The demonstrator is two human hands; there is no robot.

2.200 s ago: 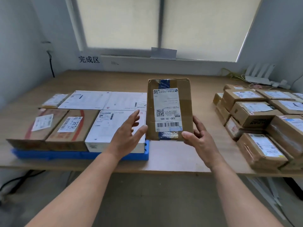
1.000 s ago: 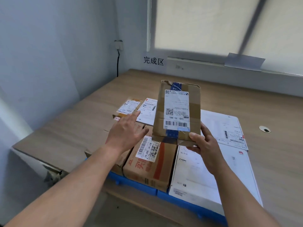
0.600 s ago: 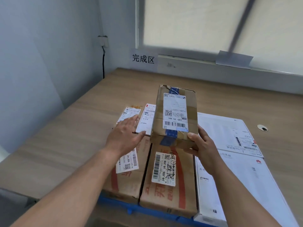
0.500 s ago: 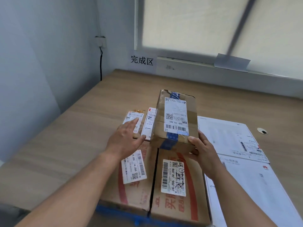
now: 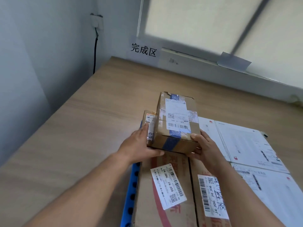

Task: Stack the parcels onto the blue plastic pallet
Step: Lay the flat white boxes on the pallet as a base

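Observation:
A brown cardboard parcel with a white label and blue tape is held low over the parcels on the blue plastic pallet. My left hand grips its near left corner, thumb under the front edge. My right hand grips its near right corner, thumb on top. Below it lie two brown boxes with red print side by side, and a small brown parcel to its left. Whether the held parcel touches the boxes below I cannot tell.
Flat white parcels fill the pallet's right side. The wooden table runs left to a grey wall and back to a windowsill with a sign. A black cable hangs in the corner.
The parcel has come down and forward toward the far left of the pallet. My left hand, which hovered open beside it, now grips its left corner. The view has moved closer.

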